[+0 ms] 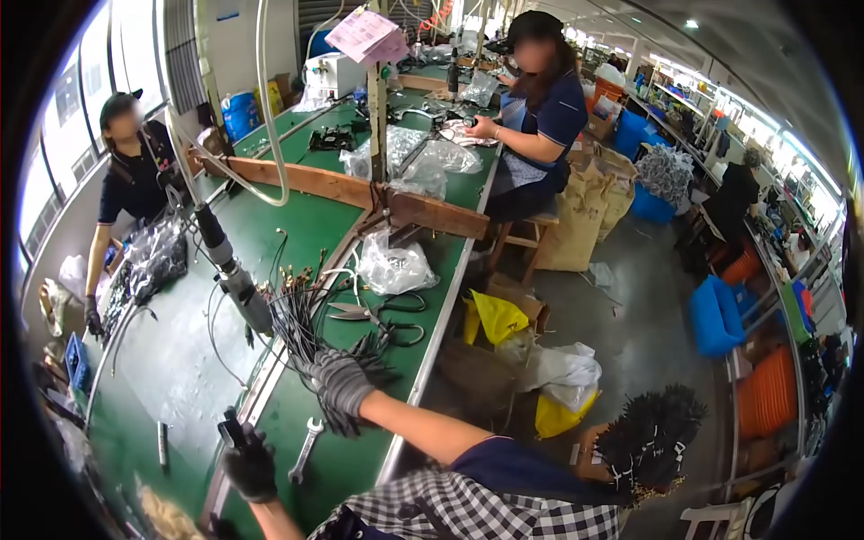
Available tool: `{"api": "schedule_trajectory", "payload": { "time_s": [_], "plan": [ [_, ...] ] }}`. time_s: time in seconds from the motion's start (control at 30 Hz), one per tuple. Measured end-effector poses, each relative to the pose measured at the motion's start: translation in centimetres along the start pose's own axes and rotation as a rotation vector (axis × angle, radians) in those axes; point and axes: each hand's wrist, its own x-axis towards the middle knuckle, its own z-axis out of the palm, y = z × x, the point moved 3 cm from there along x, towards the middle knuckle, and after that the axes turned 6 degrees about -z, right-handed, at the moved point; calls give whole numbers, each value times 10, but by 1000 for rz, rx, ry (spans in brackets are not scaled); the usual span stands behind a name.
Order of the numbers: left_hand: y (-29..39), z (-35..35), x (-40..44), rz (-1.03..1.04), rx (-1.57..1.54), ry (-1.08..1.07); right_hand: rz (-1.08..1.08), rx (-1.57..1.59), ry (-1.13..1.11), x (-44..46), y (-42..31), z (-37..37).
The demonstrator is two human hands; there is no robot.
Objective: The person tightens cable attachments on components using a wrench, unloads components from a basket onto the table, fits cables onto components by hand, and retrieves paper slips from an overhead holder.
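My left hand (250,468), in a dark glove, closes around a small black part (232,430) above the green table. My right hand (340,380), in a grey striped glove, reaches into a bundle of black cables (301,324) with its fingers curled on them. Several cable ends with brass-coloured tips fan out at the far side of the bundle. A power screwdriver (236,283) hangs nose-down just left of the cables. Beyond my right hand lie scissors (360,311) with dark handles. Between my forearms rests a wrench (307,450).
A wooden divider (432,212) crosses the table, with a clear plastic bag (394,263) before it. A small metal cylinder (163,444) lies at left. Co-workers sit or stand at the far left, far side and right. Bags, cartons and a box of black cables (652,441) stand on the floor.
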Motion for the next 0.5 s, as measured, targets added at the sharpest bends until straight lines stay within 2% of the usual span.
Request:
{"api": "schedule_trajectory", "payload": {
  "time_s": [0.03,0.2,0.3,0.33,0.43,0.47,0.5],
  "plan": [
    [-2,2,3,-47,-119,-61,-11,53,4,0,1,-2],
    [-7,-34,-8,-104,-276,-75,38,181,107,4,13,4],
    [-11,-99,-24,49,-77,134,60,291,317,23,17,-4],
    [-12,-94,-25,45,-82,146,43,330,401,32,13,-17],
    [-17,-63,-19,58,-137,-21,18,556,610,62,-5,-70],
    [-18,-56,-22,49,-144,-7,32,556,598,64,-19,-86],
    [-17,-45,-23,14,-144,-39,-70,602,719,64,-35,-107]
  ]
}}
